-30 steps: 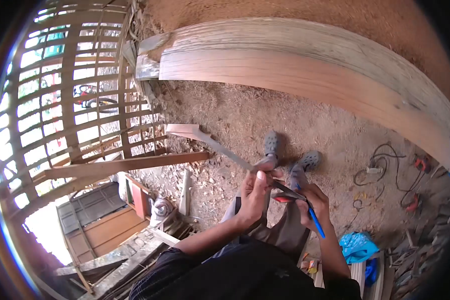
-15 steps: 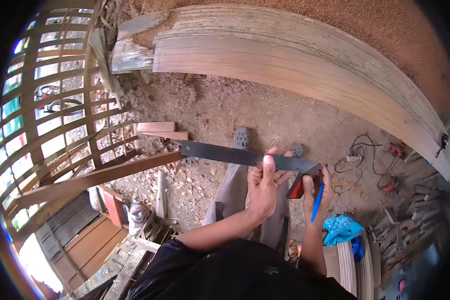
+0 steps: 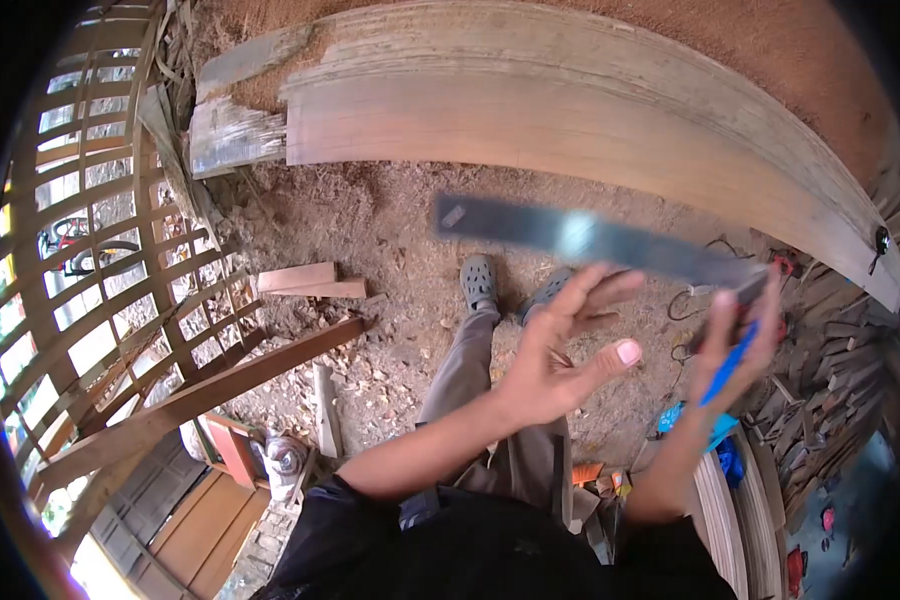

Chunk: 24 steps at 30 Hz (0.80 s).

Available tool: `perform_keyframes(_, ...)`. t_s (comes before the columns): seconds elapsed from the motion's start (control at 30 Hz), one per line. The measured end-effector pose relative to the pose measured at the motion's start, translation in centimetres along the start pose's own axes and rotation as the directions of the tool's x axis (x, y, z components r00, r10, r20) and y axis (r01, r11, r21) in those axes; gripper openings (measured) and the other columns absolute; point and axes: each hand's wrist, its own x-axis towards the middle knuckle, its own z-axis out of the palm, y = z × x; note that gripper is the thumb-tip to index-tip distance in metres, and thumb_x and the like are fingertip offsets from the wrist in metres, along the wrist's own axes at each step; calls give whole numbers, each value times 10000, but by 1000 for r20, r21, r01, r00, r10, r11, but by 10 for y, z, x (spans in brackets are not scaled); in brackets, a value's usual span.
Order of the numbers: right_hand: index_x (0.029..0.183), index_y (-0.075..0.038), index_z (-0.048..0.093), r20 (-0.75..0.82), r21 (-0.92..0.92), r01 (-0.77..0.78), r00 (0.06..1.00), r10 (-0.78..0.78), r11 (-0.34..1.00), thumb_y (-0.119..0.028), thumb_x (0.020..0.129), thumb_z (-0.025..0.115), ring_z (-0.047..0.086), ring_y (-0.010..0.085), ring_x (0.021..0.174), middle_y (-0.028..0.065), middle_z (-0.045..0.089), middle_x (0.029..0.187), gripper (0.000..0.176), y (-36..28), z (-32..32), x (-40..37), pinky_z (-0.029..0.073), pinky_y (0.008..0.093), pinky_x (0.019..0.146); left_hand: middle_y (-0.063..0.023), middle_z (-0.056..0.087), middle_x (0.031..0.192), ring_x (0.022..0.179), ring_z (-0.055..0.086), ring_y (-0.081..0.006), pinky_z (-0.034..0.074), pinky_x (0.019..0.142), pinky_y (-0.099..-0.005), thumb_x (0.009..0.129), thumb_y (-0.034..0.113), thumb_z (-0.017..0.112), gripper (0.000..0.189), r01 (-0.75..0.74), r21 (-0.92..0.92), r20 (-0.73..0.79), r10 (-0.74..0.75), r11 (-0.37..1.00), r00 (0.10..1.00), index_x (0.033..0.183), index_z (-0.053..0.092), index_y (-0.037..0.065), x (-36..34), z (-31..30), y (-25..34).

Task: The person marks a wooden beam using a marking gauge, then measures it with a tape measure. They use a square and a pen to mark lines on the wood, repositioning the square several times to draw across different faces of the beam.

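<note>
A dark metal try square extends leftward from my right hand, its blade blurred and catching light. My right hand grips it at its right end, with a blue pen held against the palm. Below the blade, my left hand is open with its fingers apart, holding nothing. Whether its fingertips touch the blade I cannot tell.
Long wooden boards curve across the top. A wooden beam juts from the slatted fence at left. Two short wood pieces lie on the ground. Cut wood is piled at right, near a blue bag.
My left hand has let go of the square's blade and opened. My right hand has moved right and up with the square and pen, away from the beam.
</note>
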Motion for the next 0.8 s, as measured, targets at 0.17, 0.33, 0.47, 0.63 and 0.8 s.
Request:
perform_keyframes(0.17, 1473, 31, 513, -24, -228, 247, 966, -259, 942, -219, 980, 730, 609, 187, 1088, 149, 653, 1309, 594, 24, -39, 85, 474, 317, 987, -148, 744, 1121, 999, 715, -225, 583, 850, -368, 878, 130, 785, 352, -613, 515, 195, 615, 599, 764, 1192, 688, 5, 44, -85, 36)
perform_keyframes(0.33, 1435, 35, 551, 21, -265, 170, 985, -171, 949, -225, 971, 744, 609, 135, 1002, 140, 681, 1198, 566, 27, -29, 104, 493, 281, 913, -142, 739, 1103, 1060, 699, -289, 545, 927, -447, 926, 387, 753, 452, -484, 847, 256, 629, 220, 734, 1179, 705, 16, 131, -123, 89)
perform_keyframes(0.47, 1432, 42, 550, 89, -282, 27, 996, -2, 959, -221, 955, 765, 617, 132, 975, 142, 680, 1186, 586, 29, -18, 104, 504, 277, 895, -154, 704, 1198, 1111, 671, -303, 524, 958, -431, 903, 375, 776, 473, -469, 883, 427, 417, -3, 802, 1244, 711, 53, 161, -121, 103)
perform_keyframes(0.63, 1406, 57, 562, 75, -223, 238, 971, -227, 945, -200, 933, 792, 648, 151, 973, 143, 698, 1167, 585, 47, -10, 105, 513, 285, 906, -108, 723, 1168, 1160, 652, -318, 430, 1078, -509, 811, 607, 790, 605, -428, 892, 449, 400, -148, 799, 1234, 750, 177, 170, -136, 76)
perform_keyframes(0.8, 1366, 48, 594, 101, -161, 183, 981, -168, 970, -170, 917, 804, 660, 161, 967, 133, 713, 1102, 541, 39, -9, 104, 522, 293, 898, -96, 730, 1168, 1182, 644, -295, 402, 1101, -528, 767, 636, 814, 598, -348, 937, 340, 229, -6, 912, 1200, 770, 225, 173, -136, 84)
